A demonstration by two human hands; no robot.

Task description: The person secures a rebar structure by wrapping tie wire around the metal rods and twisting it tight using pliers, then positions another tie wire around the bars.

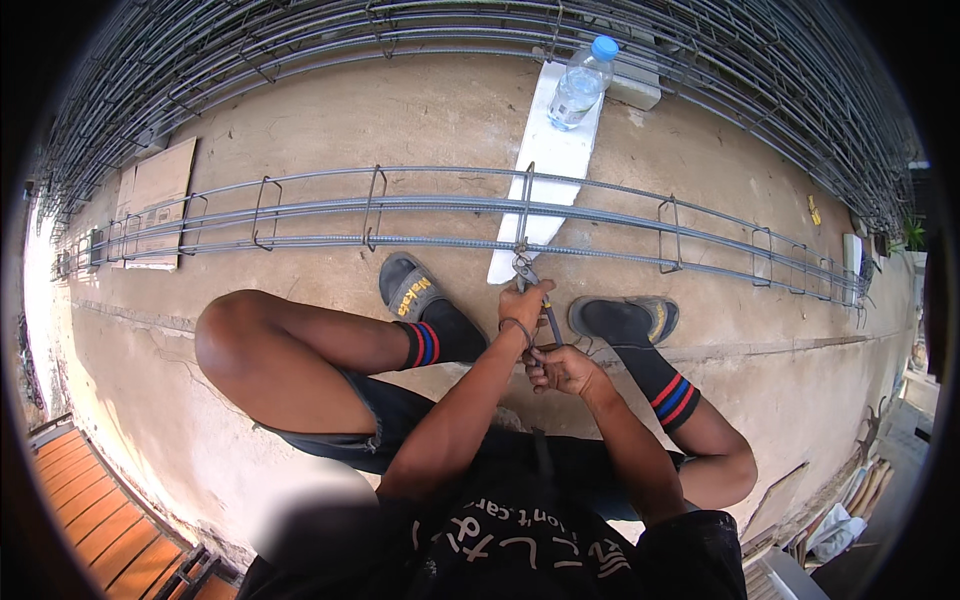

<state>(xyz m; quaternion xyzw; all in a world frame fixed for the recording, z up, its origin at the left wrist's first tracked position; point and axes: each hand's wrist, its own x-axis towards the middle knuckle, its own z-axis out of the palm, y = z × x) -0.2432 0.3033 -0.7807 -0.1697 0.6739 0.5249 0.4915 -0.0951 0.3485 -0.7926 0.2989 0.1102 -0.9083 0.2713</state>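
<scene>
A pair of steel pincers point(525, 268) meets the near bar of a rebar cage point(430, 206), its jaws at a wire stirrup point(527, 205). My left hand point(524, 306) is closed around the pincers just below the head. Lower down, my right hand point(563, 370) is closed at the ends of the handles; its fingertips are partly hidden. A dark loop circles my left wrist. The long, narrow cage runs crosswise before my feet, with several stirrups along it. Beneath its middle lies a white board point(545, 150).
A water bottle with a blue cap point(582, 85) stands on the board's far end. Stacked rebar cages point(300, 40) fill the far side. Flattened cardboard point(160, 200) lies under the cage's left end. My sandalled feet point(425, 295) flank the pincers. An orange slatted surface point(105, 510) is at lower left.
</scene>
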